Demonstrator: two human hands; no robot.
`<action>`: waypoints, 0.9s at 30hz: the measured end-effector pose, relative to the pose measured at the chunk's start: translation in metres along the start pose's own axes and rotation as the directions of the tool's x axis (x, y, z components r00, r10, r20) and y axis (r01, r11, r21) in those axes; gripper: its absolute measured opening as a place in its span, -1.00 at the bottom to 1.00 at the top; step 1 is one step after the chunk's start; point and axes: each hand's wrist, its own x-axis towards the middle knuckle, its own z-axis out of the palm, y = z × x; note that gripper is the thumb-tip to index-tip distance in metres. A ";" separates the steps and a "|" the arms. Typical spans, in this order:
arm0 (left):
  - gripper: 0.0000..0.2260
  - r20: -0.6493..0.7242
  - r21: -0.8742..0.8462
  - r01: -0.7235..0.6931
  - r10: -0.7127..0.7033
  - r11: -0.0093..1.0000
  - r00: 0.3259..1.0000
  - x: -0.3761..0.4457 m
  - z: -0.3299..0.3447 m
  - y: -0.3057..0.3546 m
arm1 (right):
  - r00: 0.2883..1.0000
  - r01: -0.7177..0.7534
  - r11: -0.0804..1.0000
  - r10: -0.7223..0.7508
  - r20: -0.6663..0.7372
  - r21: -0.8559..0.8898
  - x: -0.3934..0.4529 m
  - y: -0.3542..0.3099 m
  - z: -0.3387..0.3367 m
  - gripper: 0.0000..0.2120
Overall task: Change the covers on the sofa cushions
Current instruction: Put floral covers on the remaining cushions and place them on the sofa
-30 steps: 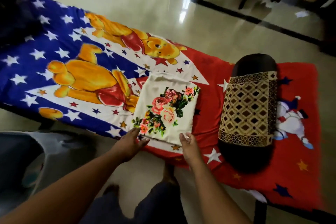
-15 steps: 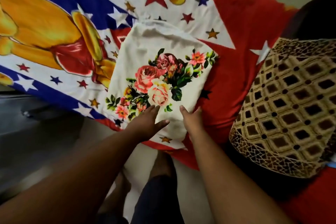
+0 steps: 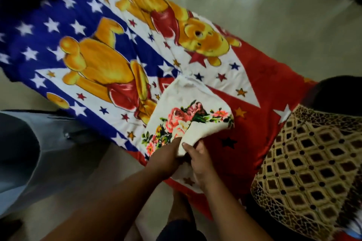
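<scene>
A folded cream cushion cover (image 3: 182, 101) with a rose print lies on a bed sheet (image 3: 109, 49) printed with bears and stars. Its near right corner is lifted and folded up. My right hand (image 3: 197, 160) grips that lifted edge, thumb on top of the cloth. My left hand (image 3: 166, 154) is at the same near edge, its fingers hidden under the cloth beside the right thumb. A bolster cushion (image 3: 311, 164) with a brown and gold diamond-pattern cover lies on the red part of the sheet at the right.
A grey object (image 3: 25, 154) stands on the pale tiled floor (image 3: 254, 15) at the left. The sheet's near edge runs just under my hands. My foot (image 3: 180, 207) shows on the floor below.
Both hands went from lying flat on the cover's near edge to taking hold of it, and the near right corner has come up and folded over. The view pulled back and tilted.
</scene>
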 end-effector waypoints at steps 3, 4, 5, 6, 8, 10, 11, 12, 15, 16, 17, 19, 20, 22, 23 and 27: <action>-0.55 -0.148 -0.101 0.058 -0.073 0.993 0.986 -0.037 -0.047 -0.006 | 0.992 0.105 0.987 -0.096 0.077 -0.124 -0.031 -0.026 0.034 -0.68; -0.58 -0.198 -0.142 0.074 -0.102 0.987 0.975 -0.054 -0.063 -0.010 | 0.984 0.169 0.964 -0.153 0.095 -0.204 -0.046 -0.032 0.048 -0.67; -0.61 -0.239 -0.190 0.080 -0.125 0.978 0.963 -0.067 -0.078 -0.015 | 0.973 0.226 0.931 -0.200 0.117 -0.288 -0.057 -0.036 0.059 -0.64; -0.63 -0.275 -0.254 0.073 -0.145 0.965 0.950 -0.088 -0.095 -0.022 | 0.961 0.273 0.891 -0.234 0.149 -0.363 -0.074 -0.038 0.075 -0.58; -0.65 -0.317 -0.372 0.023 -0.150 0.928 0.936 -0.120 -0.124 -0.033 | 0.931 0.364 0.797 -0.299 0.208 -0.483 -0.097 -0.039 0.100 -0.33; -0.70 -0.342 -0.464 -0.050 -0.127 0.884 0.931 -0.166 -0.154 -0.054 | 0.910 0.415 0.697 -0.331 0.251 -0.585 -0.126 -0.035 0.132 -0.06; -0.74 -0.363 -0.492 -0.096 -0.103 0.865 0.926 -0.194 -0.168 -0.069 | 0.897 0.441 0.647 -0.346 0.276 -0.622 -0.143 -0.028 0.151 0.01; -0.78 -0.385 -0.509 -0.140 -0.079 0.849 0.919 -0.218 -0.179 -0.080 | 0.876 0.479 0.589 -0.365 0.315 -0.651 -0.159 -0.023 0.167 0.01; -0.80 -0.454 -0.585 -0.225 -0.085 0.779 0.887 -0.305 -0.204 -0.124 | 0.803 0.574 0.378 -0.436 0.407 -0.726 -0.207 0.009 0.217 -0.05; -0.79 -0.480 -0.592 -0.242 -0.096 0.769 0.872 -0.342 -0.207 -0.144 | 0.782 0.592 0.314 -0.449 0.433 -0.742 -0.229 0.025 0.239 -0.07; -0.80 -0.509 -0.588 -0.262 -0.098 0.765 0.855 -0.371 -0.209 -0.161 | 0.758 0.616 0.262 -0.454 0.468 -0.743 -0.244 0.039 0.255 -0.13; -0.87 -0.576 -0.582 -0.306 -0.117 0.754 0.809 -0.431 -0.207 -0.201 | 0.692 0.691 0.171 -0.439 0.573 -0.703 -0.272 0.068 0.289 -0.34; -0.91 -0.604 -0.583 -0.316 -0.140 0.748 0.784 -0.459 -0.205 -0.219 | 0.657 0.722 0.122 -0.428 0.620 -0.681 -0.284 0.082 0.305 -0.44; -0.93 -0.660 -0.573 -0.309 -0.204 0.759 0.723 -0.519 -0.199 -0.258 | 0.608 0.750 0.003 -0.400 0.686 -0.662 -0.311 0.110 0.342 -0.52; -0.93 -0.675 -0.572 -0.298 -0.232 0.764 0.701 -0.542 -0.196 -0.271 | 0.600 0.753 -0.033 -0.377 0.706 -0.658 -0.321 0.121 0.357 -0.53; -0.84 -0.752 -0.465 -0.152 -0.298 0.872 0.588 -0.643 -0.169 -0.332 | 0.606 0.790 0.045 -0.208 0.768 -0.611 -0.369 0.181 0.419 -0.39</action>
